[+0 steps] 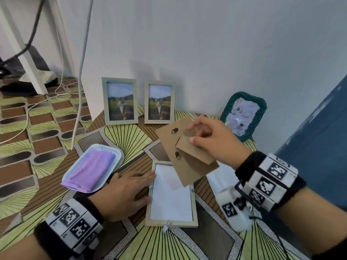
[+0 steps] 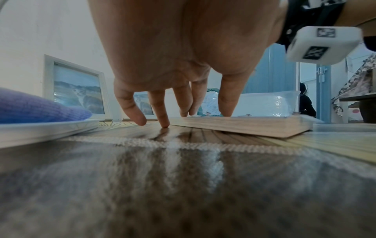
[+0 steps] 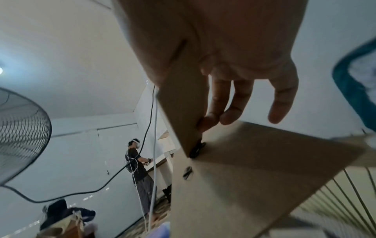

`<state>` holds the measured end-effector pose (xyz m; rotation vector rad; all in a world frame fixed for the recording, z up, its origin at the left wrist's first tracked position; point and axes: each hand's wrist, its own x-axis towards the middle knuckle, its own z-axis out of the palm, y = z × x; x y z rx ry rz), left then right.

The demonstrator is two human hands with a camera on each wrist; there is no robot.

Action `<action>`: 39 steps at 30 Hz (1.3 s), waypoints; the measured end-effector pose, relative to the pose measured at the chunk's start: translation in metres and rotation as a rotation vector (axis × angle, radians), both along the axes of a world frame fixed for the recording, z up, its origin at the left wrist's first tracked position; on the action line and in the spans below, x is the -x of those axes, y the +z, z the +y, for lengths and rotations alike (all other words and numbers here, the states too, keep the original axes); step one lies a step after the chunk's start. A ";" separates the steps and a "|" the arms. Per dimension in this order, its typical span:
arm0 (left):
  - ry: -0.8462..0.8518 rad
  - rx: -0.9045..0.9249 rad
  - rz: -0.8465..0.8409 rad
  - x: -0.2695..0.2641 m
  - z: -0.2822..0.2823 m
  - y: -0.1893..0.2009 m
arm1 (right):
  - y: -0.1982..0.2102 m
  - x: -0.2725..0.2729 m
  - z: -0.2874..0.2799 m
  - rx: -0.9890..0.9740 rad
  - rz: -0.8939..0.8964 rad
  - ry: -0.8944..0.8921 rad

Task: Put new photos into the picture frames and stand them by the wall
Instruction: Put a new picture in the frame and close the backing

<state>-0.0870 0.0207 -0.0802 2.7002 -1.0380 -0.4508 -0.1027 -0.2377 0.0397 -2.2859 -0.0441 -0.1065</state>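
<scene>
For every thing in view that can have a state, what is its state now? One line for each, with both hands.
Open frame: lies face down on the floor, back off, white sheet inside.
Backing board: lifted above the frame, tilted, stand folded out.
Right hand: holds the backing board by its stand.
Left hand: flat, fingers straight, touching the open frame.
Two cat-photo frames: upright by the wall.
Teal frame: leans on the wall.

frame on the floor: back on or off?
Off. The frame lies face down showing white paper, while the right hand holds the brown backing board above it.
</scene>
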 end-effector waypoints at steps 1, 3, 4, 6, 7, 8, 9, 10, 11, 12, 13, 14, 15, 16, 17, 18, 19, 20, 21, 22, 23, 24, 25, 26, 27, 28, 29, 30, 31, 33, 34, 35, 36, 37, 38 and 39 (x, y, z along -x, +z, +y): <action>0.000 -0.004 0.008 0.000 0.000 0.001 | -0.008 0.008 -0.002 -0.062 0.031 -0.015; 0.004 -0.010 0.020 0.001 -0.001 0.002 | -0.024 0.020 -0.004 -0.161 0.100 -0.054; 0.006 -0.015 0.022 0.001 -0.001 0.003 | -0.031 0.025 -0.005 -0.213 0.134 -0.086; 0.006 -0.028 0.024 0.001 -0.002 0.004 | -0.044 0.029 -0.006 -0.321 0.219 -0.151; 0.006 -0.035 0.026 0.001 -0.002 0.004 | -0.049 0.030 -0.007 -0.354 0.269 -0.167; 0.004 -0.040 0.028 0.001 -0.002 0.004 | -0.053 0.031 -0.007 -0.363 0.320 -0.168; 0.003 -0.044 0.029 0.000 -0.002 0.004 | -0.057 0.031 -0.008 -0.354 0.363 -0.157; 0.001 -0.047 0.031 0.000 -0.002 0.004 | -0.060 0.031 -0.007 -0.335 0.390 -0.143; 0.000 -0.048 0.034 0.000 -0.002 0.004 | -0.063 0.031 -0.006 -0.310 0.403 -0.128; 0.001 -0.049 0.036 0.000 -0.002 0.004 | -0.067 0.030 -0.005 -0.281 0.408 -0.114; 0.001 -0.049 0.038 0.000 -0.002 0.003 | -0.069 0.030 -0.003 -0.252 0.412 -0.100; 0.001 -0.048 0.038 0.000 -0.002 0.003 | -0.072 0.030 -0.002 -0.230 0.414 -0.084; 0.001 -0.046 0.037 0.000 -0.002 0.003 | -0.074 0.029 -0.001 -0.216 0.414 -0.071; 0.000 -0.044 0.035 0.000 -0.002 0.003 | -0.076 0.028 -0.001 -0.213 0.413 -0.065; -0.001 -0.042 0.036 -0.001 -0.002 0.002 | -0.077 0.027 -0.001 -0.220 0.410 -0.063; 0.000 -0.044 0.038 -0.001 -0.002 0.002 | -0.078 0.027 0.000 -0.236 0.409 -0.062; 0.001 -0.051 0.040 -0.002 -0.002 0.002 | -0.078 0.027 0.000 -0.259 0.407 -0.060; 0.002 -0.058 0.042 -0.002 -0.002 0.002 | -0.077 0.026 -0.001 -0.289 0.406 -0.060; 0.004 -0.061 0.043 -0.001 -0.002 0.001 | -0.075 0.025 -0.001 -0.323 0.407 -0.064; 0.004 -0.061 0.041 -0.001 -0.002 0.001 | -0.073 0.024 -0.002 -0.354 0.412 -0.077; 0.005 -0.059 0.037 -0.001 -0.002 0.001 | -0.070 0.023 -0.002 -0.380 0.420 -0.094; 0.005 -0.059 0.035 -0.001 -0.002 0.001 | -0.067 0.023 -0.002 -0.398 0.434 -0.108; 0.006 -0.060 0.035 -0.001 -0.002 0.001 | -0.065 0.023 -0.002 -0.410 0.450 -0.114; 0.006 -0.062 0.036 0.000 -0.003 0.001 | -0.064 0.023 -0.002 -0.417 0.468 -0.110; 0.006 -0.063 0.036 0.000 -0.003 0.002 | -0.063 0.024 0.000 -0.423 0.489 -0.097; 0.005 -0.061 0.036 0.000 -0.003 0.002 | -0.064 0.026 0.002 -0.425 0.509 -0.080; 0.005 -0.057 0.038 0.000 -0.003 0.002 | -0.066 0.028 0.005 -0.421 0.523 -0.063; 0.004 -0.052 0.038 0.000 -0.003 0.002 | -0.069 0.030 0.009 -0.417 0.527 -0.049; 0.003 -0.048 0.036 0.000 -0.003 0.002 | -0.071 0.031 0.013 -0.425 0.525 -0.037; 0.002 -0.049 0.031 0.000 -0.004 0.002 | -0.074 0.032 0.019 -0.471 0.518 -0.014; 0.001 -0.052 0.032 0.000 -0.004 0.002 | -0.074 0.032 0.021 -0.478 0.510 0.007; 0.001 -0.056 0.035 0.000 -0.004 0.002 | -0.074 0.032 0.022 -0.449 0.497 0.037; 0.001 -0.057 0.037 0.000 -0.004 0.002 | -0.074 0.032 0.022 -0.374 0.478 0.080; 0.001 -0.055 0.038 0.000 -0.004 0.002 | -0.073 0.032 0.022 -0.260 0.459 0.127; 0.002 -0.052 0.039 0.000 -0.004 0.002 | -0.073 0.032 0.022 -0.119 0.442 0.169; 0.002 -0.050 0.039 -0.001 -0.004 0.002 | -0.072 0.032 0.022 0.017 0.426 0.198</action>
